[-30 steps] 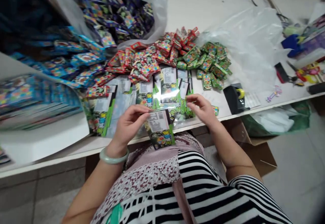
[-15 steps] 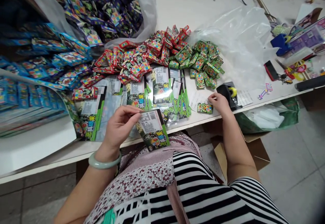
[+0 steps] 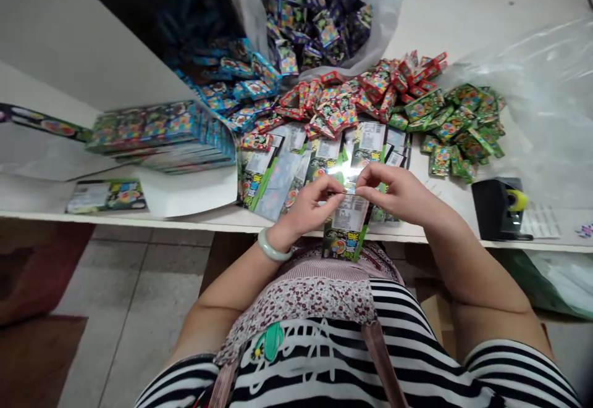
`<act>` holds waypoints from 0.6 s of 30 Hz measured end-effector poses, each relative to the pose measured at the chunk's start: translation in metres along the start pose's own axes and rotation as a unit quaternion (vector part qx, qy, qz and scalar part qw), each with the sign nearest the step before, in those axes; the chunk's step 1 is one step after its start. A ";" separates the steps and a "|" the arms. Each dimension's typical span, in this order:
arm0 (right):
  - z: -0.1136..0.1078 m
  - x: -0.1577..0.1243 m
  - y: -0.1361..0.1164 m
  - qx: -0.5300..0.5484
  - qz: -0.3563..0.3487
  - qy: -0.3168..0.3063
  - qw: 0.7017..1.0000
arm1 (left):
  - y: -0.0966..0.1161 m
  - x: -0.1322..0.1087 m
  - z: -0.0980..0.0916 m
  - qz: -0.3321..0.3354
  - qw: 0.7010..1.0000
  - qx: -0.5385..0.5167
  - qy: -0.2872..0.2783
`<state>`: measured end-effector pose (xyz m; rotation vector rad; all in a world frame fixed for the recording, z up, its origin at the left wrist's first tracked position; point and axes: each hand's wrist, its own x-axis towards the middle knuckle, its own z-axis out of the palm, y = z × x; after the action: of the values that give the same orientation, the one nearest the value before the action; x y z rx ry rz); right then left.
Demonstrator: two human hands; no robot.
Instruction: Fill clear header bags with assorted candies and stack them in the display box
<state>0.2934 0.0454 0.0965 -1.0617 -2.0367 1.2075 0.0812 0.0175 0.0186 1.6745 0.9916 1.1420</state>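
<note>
On the table (image 3: 463, 0), the bag (image 3: 384, 31) stands behind the small packets (image 3: 352, 99), the stack (image 3: 160, 136) lies at their left, and the tape dispenser (image 3: 495, 209) lies at their right.

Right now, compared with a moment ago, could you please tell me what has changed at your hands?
The right hand has moved left from beside the tape dispenser to the top edge of the barcoded green card, which the left hand still holds. The red packets and green packets stayed heaped.
</note>
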 end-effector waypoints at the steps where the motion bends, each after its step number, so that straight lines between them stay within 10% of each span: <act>1: 0.005 0.008 0.000 -0.017 0.000 -0.021 1.000 | 0.001 -0.001 -0.001 0.006 1.000 0.002 -0.001; 18: 0.006 0.035 0.022 -0.059 0.084 -0.081 0.991 | -0.006 0.004 -0.001 0.005 1.000 -0.001 0.015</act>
<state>0.2772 0.0778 0.0762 -1.2484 -2.2022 1.3087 0.0807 0.0236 0.0142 1.6665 1.0007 1.1773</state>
